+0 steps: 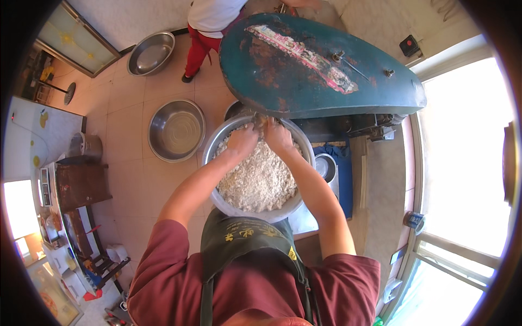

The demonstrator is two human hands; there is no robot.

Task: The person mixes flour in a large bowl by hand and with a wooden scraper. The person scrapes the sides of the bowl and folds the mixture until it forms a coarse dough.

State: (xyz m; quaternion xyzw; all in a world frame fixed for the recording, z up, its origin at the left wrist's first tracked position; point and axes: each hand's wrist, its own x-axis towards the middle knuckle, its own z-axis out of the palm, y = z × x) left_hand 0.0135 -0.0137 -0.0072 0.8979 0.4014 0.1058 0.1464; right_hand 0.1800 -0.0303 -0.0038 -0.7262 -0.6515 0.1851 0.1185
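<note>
1 round steel basin (177,133) sits on the tiled floor (128,163). Beyond that basin stands a co-worker (213,17) in red trousers (199,50); 1 more steel basin (151,54) lies up and left of it. Left of the basin are a steel pot (93,146) and a brown cabinet (81,186); far right of it, 1 blue-labelled can (416,221) beside a bright window (462,146).

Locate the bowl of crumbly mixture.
The bowl is at the head view's centre, beneath the left hand and right hand, by the green machine.
</note>
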